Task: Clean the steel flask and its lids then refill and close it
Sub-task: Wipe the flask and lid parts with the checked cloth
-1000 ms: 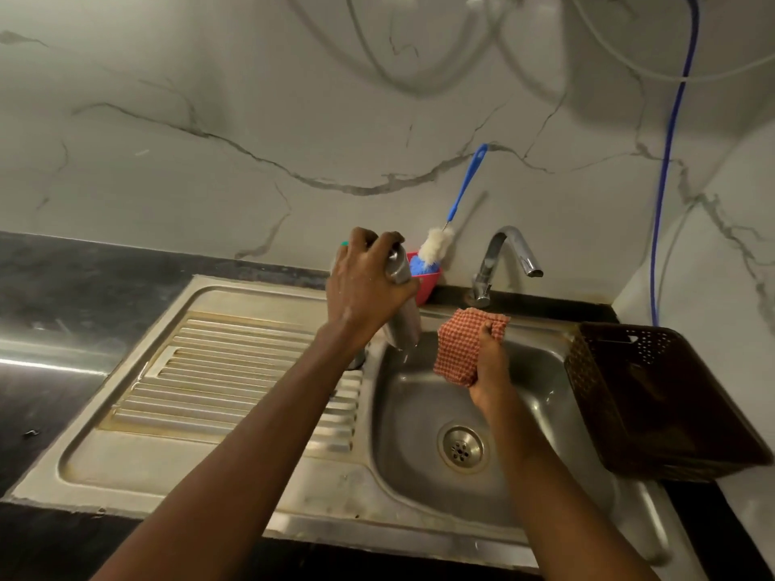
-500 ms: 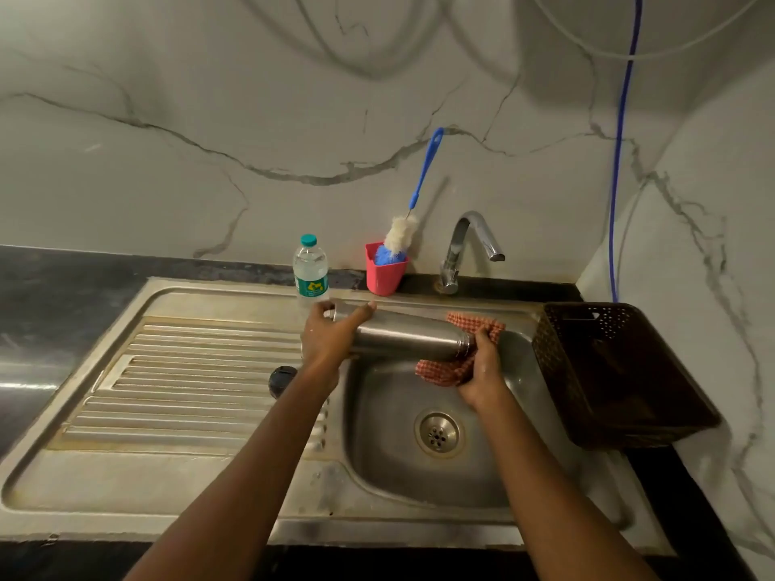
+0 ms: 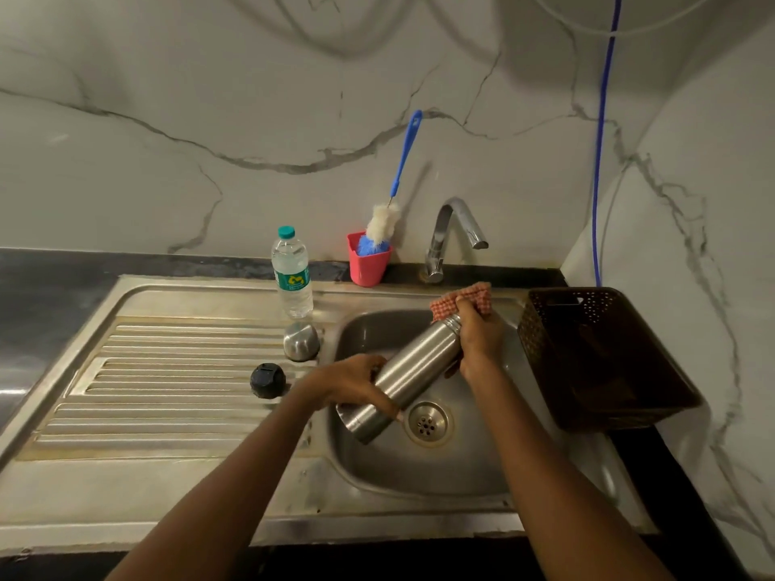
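Over the sink basin [image 3: 419, 475], the steel flask [image 3: 413, 371] lies tilted between both hands. Left hand [image 3: 350, 385] grips its base; right hand [image 3: 478, 335] pinches a checked cloth [image 3: 465, 301] against its neck.

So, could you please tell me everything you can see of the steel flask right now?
The steel flask is a slim brushed-metal cylinder with a ringed neck. It is held tilted over the sink basin, base low on the left, neck raised to the right. The left hand grips its lower part; the right hand holds a red checked cloth against the neck end, hiding the mouth.
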